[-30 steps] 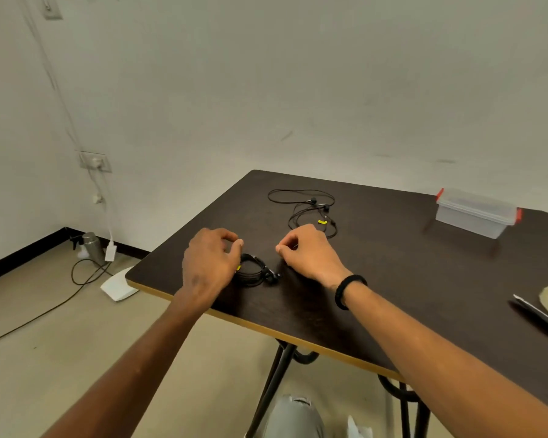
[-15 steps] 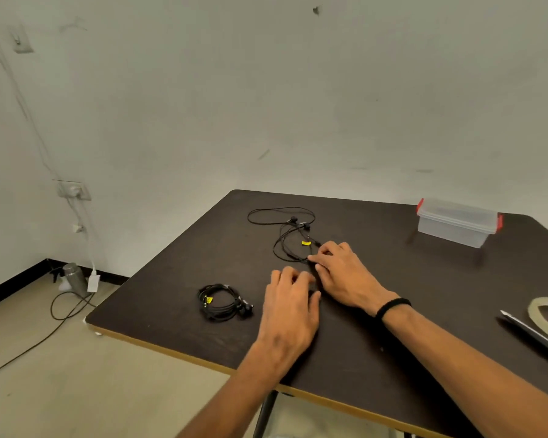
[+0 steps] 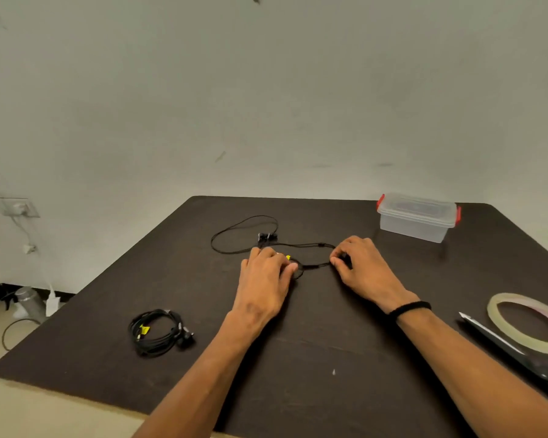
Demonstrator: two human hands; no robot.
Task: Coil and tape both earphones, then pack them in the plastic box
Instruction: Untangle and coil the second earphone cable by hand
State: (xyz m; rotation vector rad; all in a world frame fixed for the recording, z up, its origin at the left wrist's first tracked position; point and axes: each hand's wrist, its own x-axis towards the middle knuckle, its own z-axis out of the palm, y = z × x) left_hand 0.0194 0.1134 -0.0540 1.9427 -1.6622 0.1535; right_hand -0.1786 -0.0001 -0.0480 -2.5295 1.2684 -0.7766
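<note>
Near the table's (image 3: 298, 390) left edge lies the coiled earphone (image 3: 159, 331). Further right, my left hand (image 3: 264, 276) pinches the loose earphone (image 3: 244, 235) at its yellow tag, fingertips hiding the cord there. My right hand (image 3: 359, 267) grips the same cord; its plug end is hidden. Beyond stands the lidded plastic box (image 3: 417, 216). Tape roll (image 3: 527, 322) and scissors (image 3: 513, 349) are cut off at right.

A coiled black earphone (image 3: 159, 332) lies left of the uncoiled earphone (image 3: 244, 235); the lidded clear plastic box (image 3: 417, 218) stands to its right.
</note>
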